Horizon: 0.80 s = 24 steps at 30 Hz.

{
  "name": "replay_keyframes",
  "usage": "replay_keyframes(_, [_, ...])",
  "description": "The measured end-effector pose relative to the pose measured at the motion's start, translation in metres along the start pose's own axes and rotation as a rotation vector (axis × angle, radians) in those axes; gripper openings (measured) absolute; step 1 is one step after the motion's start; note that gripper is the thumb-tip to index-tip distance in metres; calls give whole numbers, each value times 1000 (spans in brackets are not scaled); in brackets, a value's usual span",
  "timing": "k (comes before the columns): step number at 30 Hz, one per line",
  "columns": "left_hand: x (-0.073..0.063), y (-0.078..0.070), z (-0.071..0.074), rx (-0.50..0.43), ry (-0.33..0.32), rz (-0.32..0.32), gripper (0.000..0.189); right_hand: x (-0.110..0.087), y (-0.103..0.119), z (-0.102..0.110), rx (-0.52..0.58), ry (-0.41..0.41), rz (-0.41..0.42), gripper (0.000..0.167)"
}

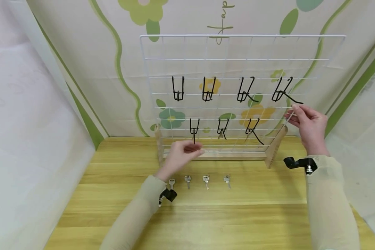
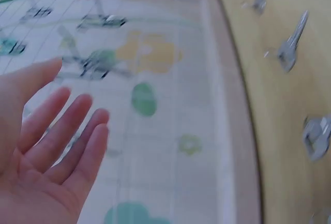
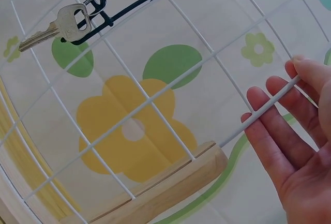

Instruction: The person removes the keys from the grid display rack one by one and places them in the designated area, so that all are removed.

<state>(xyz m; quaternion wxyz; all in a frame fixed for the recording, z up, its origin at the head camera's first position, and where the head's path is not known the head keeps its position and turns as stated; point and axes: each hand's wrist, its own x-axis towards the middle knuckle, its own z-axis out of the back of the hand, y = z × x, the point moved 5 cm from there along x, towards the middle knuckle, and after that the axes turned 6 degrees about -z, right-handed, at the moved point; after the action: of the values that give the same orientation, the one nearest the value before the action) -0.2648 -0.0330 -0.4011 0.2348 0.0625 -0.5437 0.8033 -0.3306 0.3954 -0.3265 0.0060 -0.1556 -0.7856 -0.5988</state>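
A white wire grid rack [image 1: 242, 35] stands upright on wooden feet [image 3: 176, 182] with black hooks in two rows. My right hand [image 1: 312, 126] holds the rack's right side wire, thumb in front and fingers behind it in the right wrist view. Just in front of the lower left hook [image 1: 194, 131] is my left hand [image 1: 180, 155]. Its fingers are loosely bent and the palm [image 2: 46, 182] holds nothing in the left wrist view. A silver key [image 3: 72, 23] hangs by its ring from a lower hook. Small keys also show on other hooks.
Several loose keys [image 1: 206, 180] lie in a row on the wooden table [image 1: 225, 222] before the rack. The leftmost one is close to my left wrist. A white patterned cloth [image 1: 68, 45] surrounds the table's back and sides.
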Motion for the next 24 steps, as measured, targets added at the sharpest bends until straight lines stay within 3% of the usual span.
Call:
replay_keyframes(4, [1, -4, 32, -7, -200, -49, 27, 1, 1, 0, 10, 9, -2, 33])
replay_keyframes(8, [6, -6, 47, -18, -310, -67, 28, 0, 1, 1, 14, 25, -2, 32])
replay_keyframes(16, [19, 10, 36, 84, -354, 48, 25, -1, -2, 0, 12, 26, -22, 31])
replay_keyframes(24, [26, 18, 23, -37, -450, 52, 13, -1, 0, 0, 21, 36, -11, 30])
